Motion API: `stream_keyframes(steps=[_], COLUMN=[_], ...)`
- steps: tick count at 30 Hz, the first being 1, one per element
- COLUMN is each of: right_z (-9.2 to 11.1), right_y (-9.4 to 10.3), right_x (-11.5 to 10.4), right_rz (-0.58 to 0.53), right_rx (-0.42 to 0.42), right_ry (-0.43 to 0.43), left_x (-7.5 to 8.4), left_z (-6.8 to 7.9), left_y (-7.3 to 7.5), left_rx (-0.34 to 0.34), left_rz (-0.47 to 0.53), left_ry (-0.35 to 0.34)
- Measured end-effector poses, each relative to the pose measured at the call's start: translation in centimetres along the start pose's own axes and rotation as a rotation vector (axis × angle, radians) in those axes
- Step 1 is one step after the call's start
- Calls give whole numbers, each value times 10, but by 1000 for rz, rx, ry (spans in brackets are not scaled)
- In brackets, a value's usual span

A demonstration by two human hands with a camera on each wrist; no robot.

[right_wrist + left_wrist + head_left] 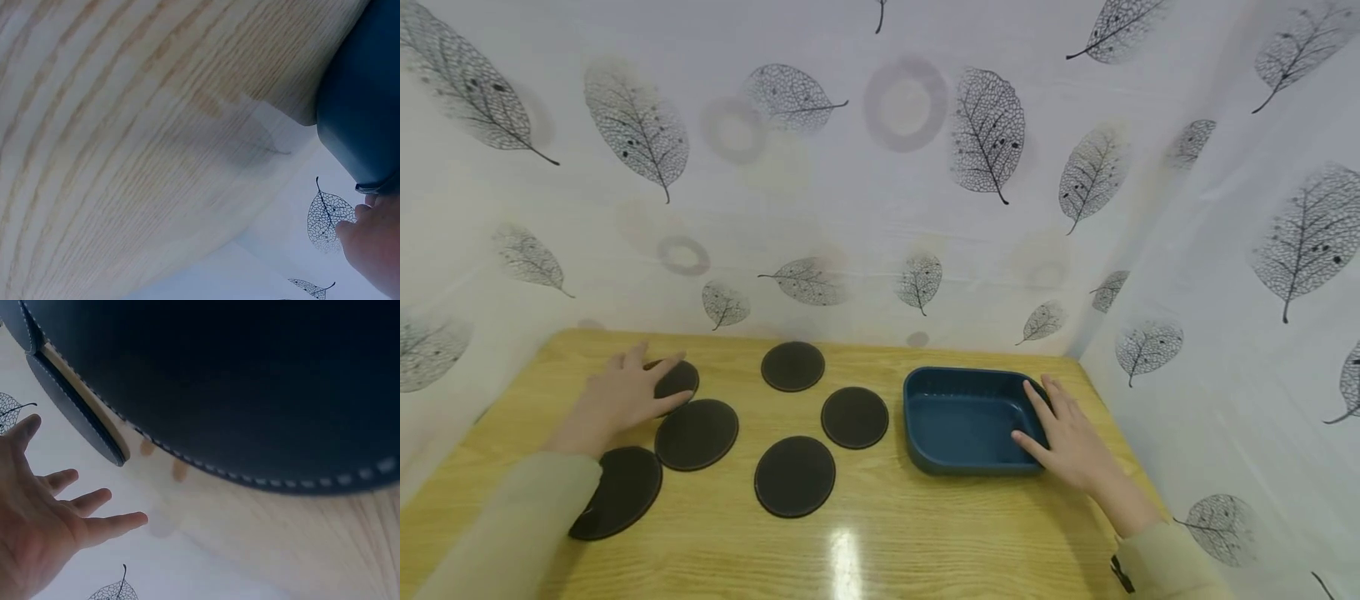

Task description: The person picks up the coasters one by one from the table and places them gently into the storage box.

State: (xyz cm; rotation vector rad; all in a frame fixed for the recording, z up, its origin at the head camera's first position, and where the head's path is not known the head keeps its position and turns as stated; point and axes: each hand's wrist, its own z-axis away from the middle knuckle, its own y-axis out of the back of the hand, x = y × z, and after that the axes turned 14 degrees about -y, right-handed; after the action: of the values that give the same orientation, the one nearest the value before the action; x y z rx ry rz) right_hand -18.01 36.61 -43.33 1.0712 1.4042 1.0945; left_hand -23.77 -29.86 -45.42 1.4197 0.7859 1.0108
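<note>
White sheeting (865,221) printed with leaf skeletons, a glossy wood-grained table (925,533), a blue tub (966,425) and flat dark discs (854,417).
The tub, smooth and rounded at its corners, is placed at the right, its right rim overlapped by the spread fingers of the right hand (1071,437); the left hand (621,392) is held splayed at the far-left disc (677,380), partly covering it, though contact cannot be told. Six discs, round and edged with pale stitching, are laid between the hands and near the left forearm.
</note>
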Motion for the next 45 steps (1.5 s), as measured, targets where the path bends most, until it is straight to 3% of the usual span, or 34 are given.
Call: stream_keyframes(steps=[9, 16, 22, 27, 38, 45], right_z=[4, 6, 6, 5, 3, 0], right_y=[-3, -3, -8, -4, -2, -3], right_x=[2, 4, 6, 3, 2, 3], right_rz=[-49, -67, -80, -73, -35, -25], right_rx=[-17, -40, -13, -58, -84, -79], right_ry=[0, -25, -10, -37, -31, -26], left_x=[3, 8, 12, 13, 7, 9], left_z=[-9, -17, -24, -26, -25, -26], left_y=[-6, -9, -8, -6, -5, -3], left_rx=[-30, -38, -46, -52, -14, 23], left_rz=[9, -39, -39, -34, 21, 0], left_ry=[17, 22, 38, 39, 32, 3])
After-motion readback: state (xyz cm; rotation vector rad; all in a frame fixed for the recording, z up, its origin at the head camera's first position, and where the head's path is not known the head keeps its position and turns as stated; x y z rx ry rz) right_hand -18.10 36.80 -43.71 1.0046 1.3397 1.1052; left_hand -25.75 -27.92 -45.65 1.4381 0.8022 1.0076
